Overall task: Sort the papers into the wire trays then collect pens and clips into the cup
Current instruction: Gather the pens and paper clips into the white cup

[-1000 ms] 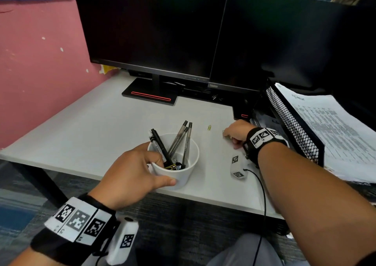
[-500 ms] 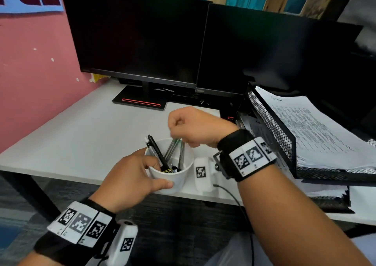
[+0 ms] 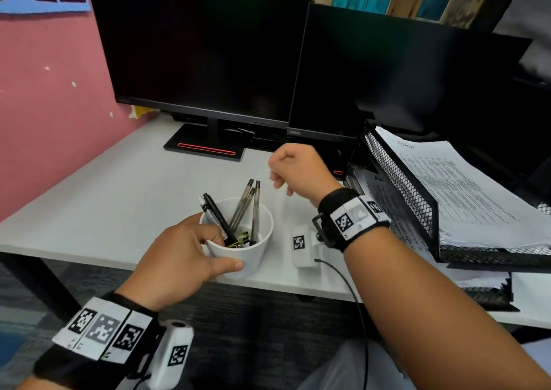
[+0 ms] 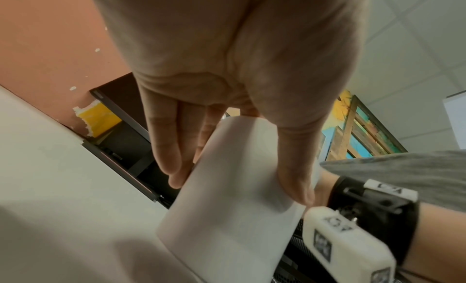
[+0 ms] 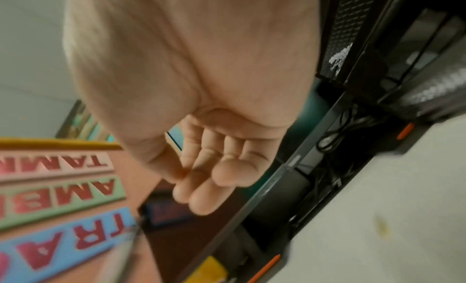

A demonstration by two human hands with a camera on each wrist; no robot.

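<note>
My left hand (image 3: 179, 258) grips round white plastic cup (image 3: 253, 246) of pens; right hand (image 3: 301, 168), fingers loosely curled, empty, hovers beyond. Keep cup steady.

One white cup (image 3: 238, 249); five pens (image 3: 243, 207) inside the cup; two monitors (image 3: 205, 49) behind the cup; two wire trays (image 3: 402, 186) right of the cup.

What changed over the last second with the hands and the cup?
The right hand left the desk near the wire tray, swung in above the cup, and now sits up and to the cup's right, fingers loosely curled and holding nothing visible. Whether it dropped a clip in can't be seen. The left hand stayed gripping the cup; the pens kept their places.
</note>
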